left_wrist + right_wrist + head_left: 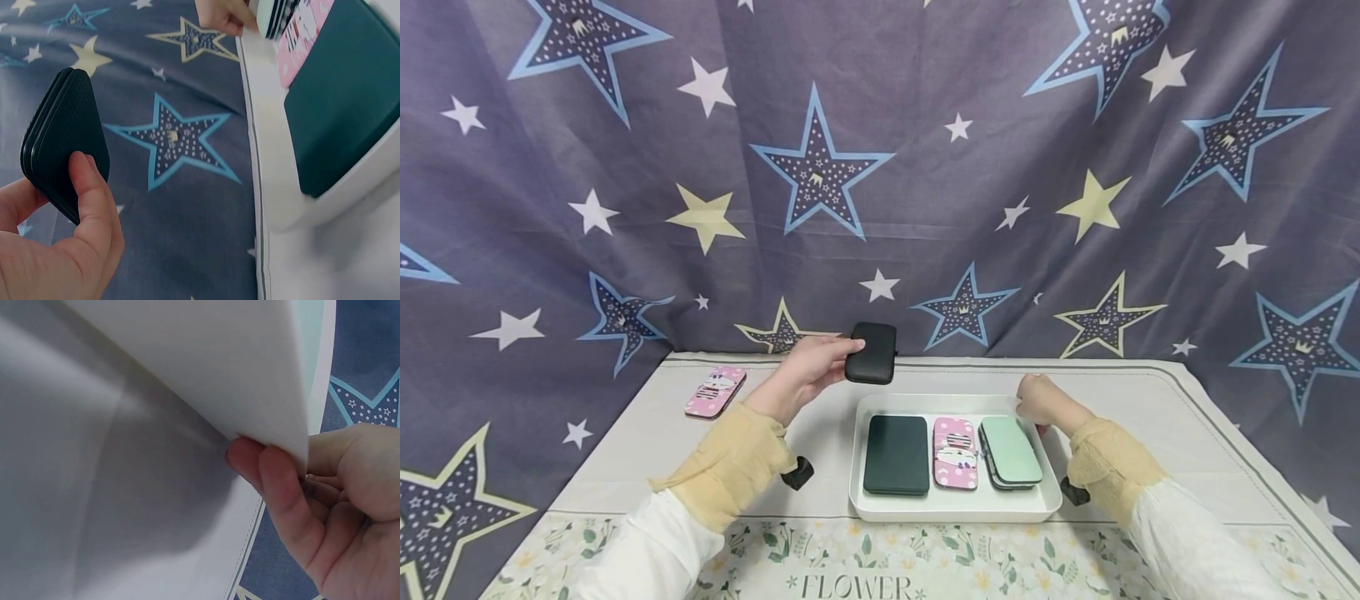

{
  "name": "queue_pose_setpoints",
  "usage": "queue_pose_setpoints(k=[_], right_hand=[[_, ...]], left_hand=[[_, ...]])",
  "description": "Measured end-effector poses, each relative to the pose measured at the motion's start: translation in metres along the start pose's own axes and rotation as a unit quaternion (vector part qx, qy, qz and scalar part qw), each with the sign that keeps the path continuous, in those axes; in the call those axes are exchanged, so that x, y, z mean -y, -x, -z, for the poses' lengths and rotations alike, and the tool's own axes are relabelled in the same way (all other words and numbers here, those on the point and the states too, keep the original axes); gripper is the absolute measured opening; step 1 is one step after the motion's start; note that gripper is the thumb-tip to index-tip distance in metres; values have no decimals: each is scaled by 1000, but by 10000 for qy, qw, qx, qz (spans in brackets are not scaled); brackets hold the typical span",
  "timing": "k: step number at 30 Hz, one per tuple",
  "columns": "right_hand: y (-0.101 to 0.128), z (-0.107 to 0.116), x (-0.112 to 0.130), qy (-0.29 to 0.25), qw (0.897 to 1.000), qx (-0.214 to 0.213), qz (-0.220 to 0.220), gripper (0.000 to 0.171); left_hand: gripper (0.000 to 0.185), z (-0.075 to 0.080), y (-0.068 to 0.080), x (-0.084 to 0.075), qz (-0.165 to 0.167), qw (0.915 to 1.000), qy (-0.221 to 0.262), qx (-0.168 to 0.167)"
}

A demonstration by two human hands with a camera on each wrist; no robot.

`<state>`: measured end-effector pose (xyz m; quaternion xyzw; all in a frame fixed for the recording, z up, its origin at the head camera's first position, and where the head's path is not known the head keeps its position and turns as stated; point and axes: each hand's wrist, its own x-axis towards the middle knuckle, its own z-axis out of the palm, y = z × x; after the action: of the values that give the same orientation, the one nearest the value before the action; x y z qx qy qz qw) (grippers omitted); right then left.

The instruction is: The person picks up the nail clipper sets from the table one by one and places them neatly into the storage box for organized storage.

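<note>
Black case [65,140]: matt, finely pebbled surface like textured faux leather, held in the left hand [56,250].
Tray [859,467]: white, smooth, looked like plastic with a soft sheen; its corner was pinched by the right hand [325,487].
Dark green case [896,455]: smooth, matt.
Mint case [1011,450]: smooth, slight satin finish.
Pink cases, one in the tray [955,452] and one on the table [716,391]: glossy printed faces.
Tablecloth [1150,417]: pale woven cloth, matt, stitched border.
Backdrop [880,167]: soft printed star fabric, creased, matt.
Sleeves [730,467]: yellowish ribbed knit cuffs.
</note>
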<state>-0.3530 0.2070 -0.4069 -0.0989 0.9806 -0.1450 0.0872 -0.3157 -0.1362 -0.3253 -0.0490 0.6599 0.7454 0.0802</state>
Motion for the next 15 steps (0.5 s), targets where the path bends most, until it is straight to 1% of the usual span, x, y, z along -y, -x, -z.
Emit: queue_pose_setpoints(k=[4,10,15], right_hand=[[1,0,0,-30,10000,-7,37,16],[3,1,2,-112,9999,47,-19,16],[3,2,2,-138,9998,171,-9,18]], left_hand=[[29,-8,2,2,86,9999,62,79],[36,-18,7,4,82,9996,35,274],[36,-29,8,12,104,9992,-61,380]])
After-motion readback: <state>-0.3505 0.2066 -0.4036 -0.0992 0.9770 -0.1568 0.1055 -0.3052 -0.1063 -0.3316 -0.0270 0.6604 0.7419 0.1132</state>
